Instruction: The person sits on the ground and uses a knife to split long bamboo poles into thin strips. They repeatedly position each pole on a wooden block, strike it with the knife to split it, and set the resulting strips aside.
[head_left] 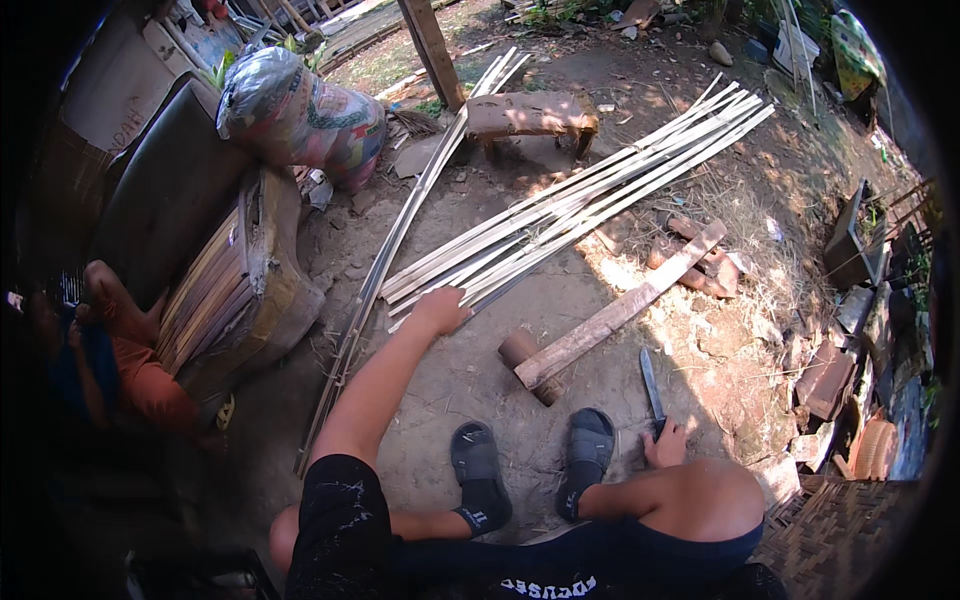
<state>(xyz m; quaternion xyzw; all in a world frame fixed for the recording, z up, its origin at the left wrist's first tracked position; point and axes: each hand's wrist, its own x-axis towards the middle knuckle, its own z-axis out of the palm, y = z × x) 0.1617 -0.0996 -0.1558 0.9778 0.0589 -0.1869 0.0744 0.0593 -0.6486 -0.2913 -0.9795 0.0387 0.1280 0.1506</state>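
Observation:
My left hand reaches forward to the near end of a pile of long, pale bamboo strips on the ground. Its fingers are closed at the end of a strip on the pile's near side; the fingertips are partly hidden. Low on my right, beside my knee, my right hand is closed around the dark handle of a knife. The blade points away from me, close to the ground. Between the knife and the pile, a flat wooden plank rests with its near end on a brown block.
More long strips lie to the left, running past a low wooden bench and a post. A stuffed sack stands beside a worn armchair. Another person's leg shows at far left. Scrap wood lines the right.

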